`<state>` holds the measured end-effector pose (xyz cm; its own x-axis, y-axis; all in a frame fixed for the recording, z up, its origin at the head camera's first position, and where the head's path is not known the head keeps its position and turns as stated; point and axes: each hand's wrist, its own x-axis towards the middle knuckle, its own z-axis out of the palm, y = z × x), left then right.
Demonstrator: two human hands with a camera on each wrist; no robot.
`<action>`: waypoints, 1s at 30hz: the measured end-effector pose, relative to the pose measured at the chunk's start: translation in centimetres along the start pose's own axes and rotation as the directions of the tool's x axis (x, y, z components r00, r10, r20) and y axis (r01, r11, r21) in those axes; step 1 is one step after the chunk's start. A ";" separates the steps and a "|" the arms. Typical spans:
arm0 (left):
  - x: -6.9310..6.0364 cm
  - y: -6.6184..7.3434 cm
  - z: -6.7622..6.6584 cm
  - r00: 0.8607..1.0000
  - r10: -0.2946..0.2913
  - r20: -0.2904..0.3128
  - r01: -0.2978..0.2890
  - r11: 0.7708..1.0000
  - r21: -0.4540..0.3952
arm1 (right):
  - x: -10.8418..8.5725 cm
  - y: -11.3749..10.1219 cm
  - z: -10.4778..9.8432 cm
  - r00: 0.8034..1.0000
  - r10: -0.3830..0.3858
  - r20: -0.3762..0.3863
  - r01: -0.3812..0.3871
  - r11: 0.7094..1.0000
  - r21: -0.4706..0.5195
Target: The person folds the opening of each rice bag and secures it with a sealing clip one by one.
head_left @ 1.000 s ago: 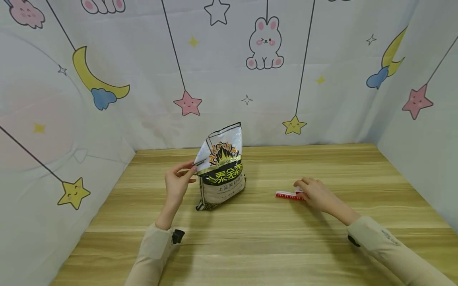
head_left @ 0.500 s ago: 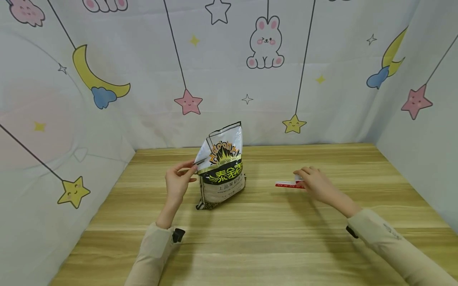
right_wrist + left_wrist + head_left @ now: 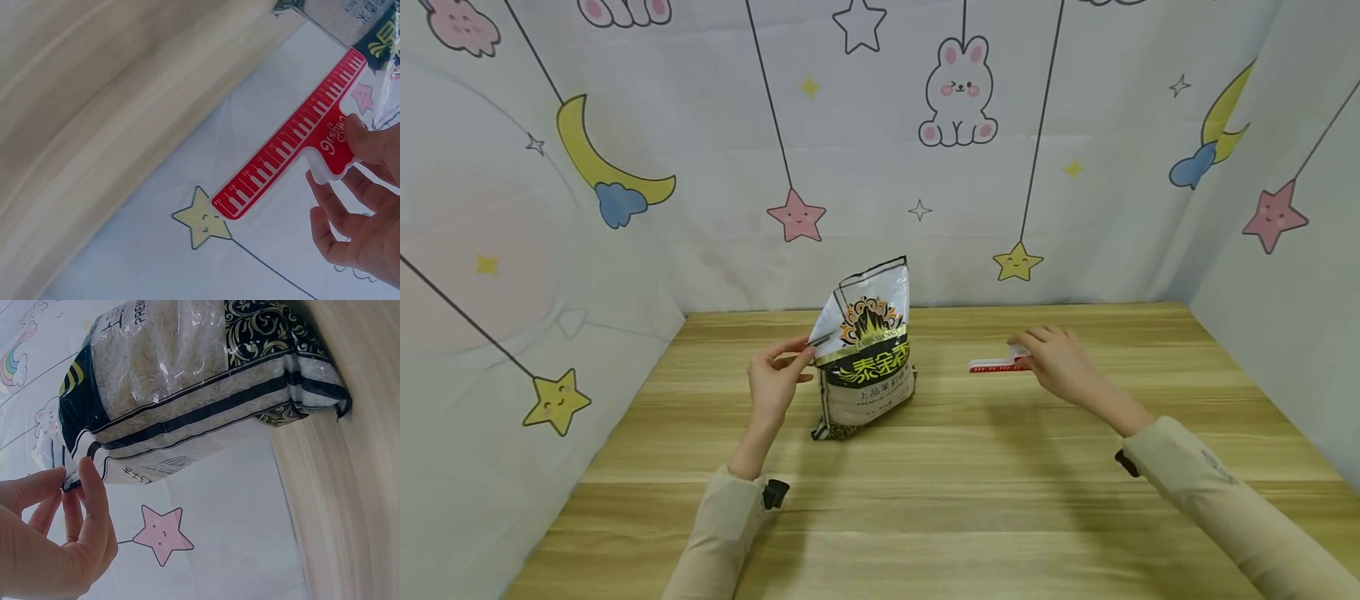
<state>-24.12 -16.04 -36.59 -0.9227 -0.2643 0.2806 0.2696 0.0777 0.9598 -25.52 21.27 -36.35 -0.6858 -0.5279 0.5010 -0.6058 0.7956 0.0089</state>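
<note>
A rice bag (image 3: 868,358) with a white top and clear lower part stands upright on the table, left of centre. My left hand (image 3: 773,383) pinches the bag's left edge between thumb and fingers; the left wrist view shows this hand (image 3: 69,531) at the corner of the bag (image 3: 162,362). My right hand (image 3: 1063,362) holds a red and white clip (image 3: 1000,365) above the table, right of the bag. In the right wrist view the thumb and fingers of that hand (image 3: 369,206) grip the handle of the long clip (image 3: 287,147), which bears piano-key markings.
The wooden table (image 3: 925,517) reaches back to a white curtain (image 3: 865,150) printed with stars, moons and a rabbit. More of the curtain hangs at both sides. Each wrist wears a black strapped device (image 3: 775,493).
My right hand has lifted the clip off the table, moving it away from me and slightly left, nearer the bag. The left hand and the bag have stayed in place.
</note>
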 end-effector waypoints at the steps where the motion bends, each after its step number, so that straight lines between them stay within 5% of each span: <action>1: 0.0 0.0 0.0 1.000 -0.001 0.000 0.001 1.000 -0.001 | 0.2 -0.1 -0.2 1.000 0.000 -0.003 0.000 1.000 0.004; 30: -0.1 0.0 0.1 1.000 -0.003 -0.018 0.003 1.000 0.020 | 4.8 -1.5 -3.4 0.997 -0.027 -0.067 0.028 1.000 0.002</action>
<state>-24.06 -15.92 -36.57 -0.9184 -0.2818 0.2776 0.2610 0.0957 0.9606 -26.48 18.55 -30.99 -0.6405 -0.5286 0.5571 -0.6255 0.7800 0.0209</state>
